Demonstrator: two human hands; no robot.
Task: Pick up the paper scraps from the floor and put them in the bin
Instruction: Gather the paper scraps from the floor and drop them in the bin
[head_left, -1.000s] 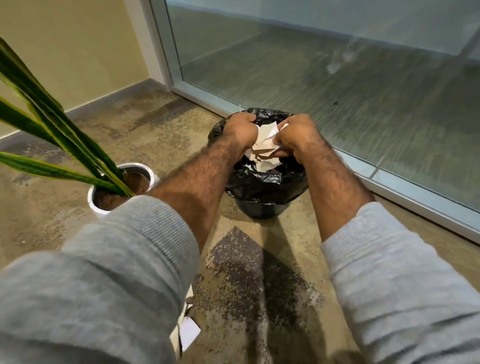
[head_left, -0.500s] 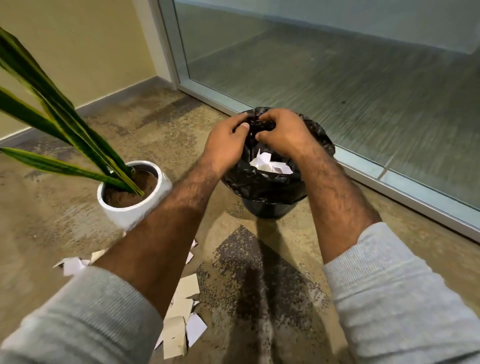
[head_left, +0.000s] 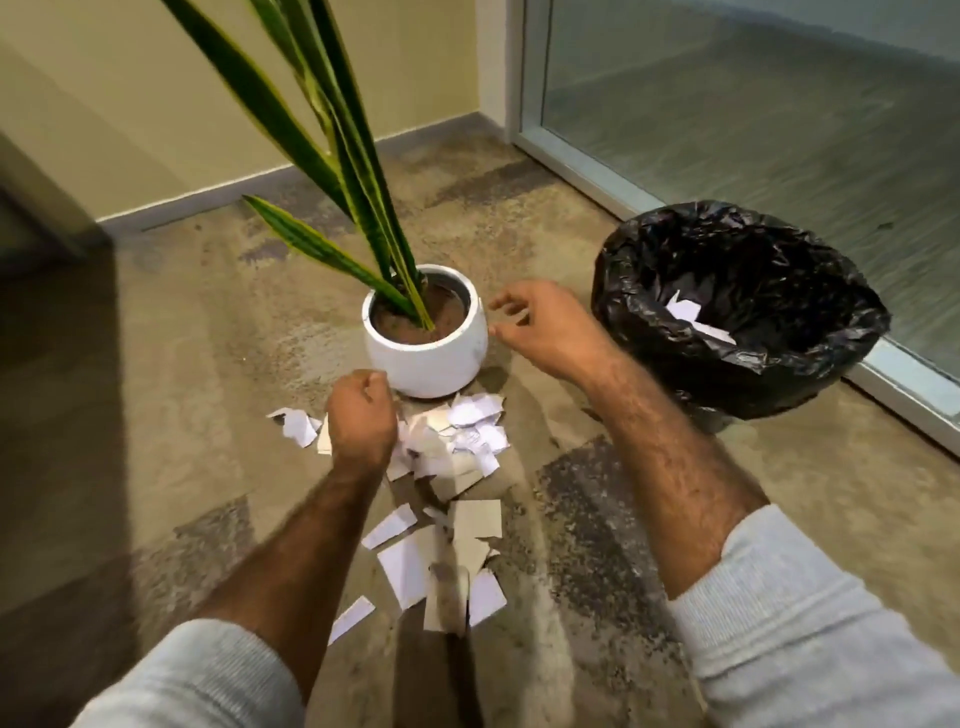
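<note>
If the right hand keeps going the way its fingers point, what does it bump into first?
Probably the white plant pot: the right hand has open fingers aimed left at its rim, though depth is hard to judge.

A white pot (head_left: 426, 358) with a long-leaved plant (head_left: 332, 156) stands near the glass wall (head_left: 753, 104).

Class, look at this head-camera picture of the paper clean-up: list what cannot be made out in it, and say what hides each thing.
- How much paper the bin holds: the black liner's near wall hides the bottom.
- Scraps under the left hand: it covers part of the paper scraps.
- Whether the curled left hand holds anything: only its back shows.
- Writing on the scraps: too small and blurred.
- Plant tops: cut off by the upper edge.
</note>
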